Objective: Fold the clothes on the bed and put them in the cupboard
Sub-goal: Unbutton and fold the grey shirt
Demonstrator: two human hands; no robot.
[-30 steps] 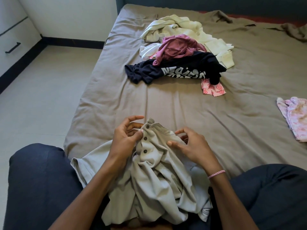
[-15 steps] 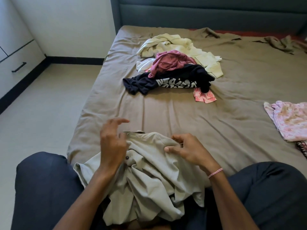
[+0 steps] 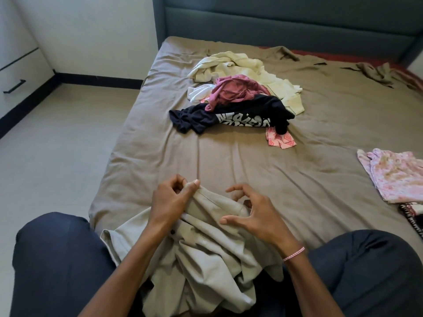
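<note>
- The pale beige, soft woven button-front shirt (image 3: pixel 206 248) lies bunched in the person's lap at the near edge of the brown-sheeted bed (image 3: pixel 251 170), its upper edge raised towards the hands.
- The left hand (image 3: pixel 170 202) pinches the shirt's upper edge, likely the collar, between thumb and curled fingers.
- The right hand (image 3: pixel 251 216) hovers over the shirt with fingers half-curled and spread. The thumb tip touches the cloth, and no fold is seen gripped.
- Handling, as judged: the shirt is light and limp, has no stiffness of its own, and drapes from whichever point is held. It will not break and is not slippery, but it creases readily.
- Recommended hold: grip the collar or the two shoulder seams, one in each hand, so the body hangs straight. A grip at mid-panel would only bunch it further.
- The placket with its dark button (image 3: pixel 172 231) is the firmest line and serves as a centre reference for folding.
- Well beyond the shirt on the sheet lie a cream garment (image 3: pixel 240 65), a maroon garment (image 3: pixel 233 90) and a navy printed T-shirt (image 3: pixel 229 115), all heaped unfolded.
- The white cupboard (image 3: pixel 16 72) stands across the floor at far left.
</note>
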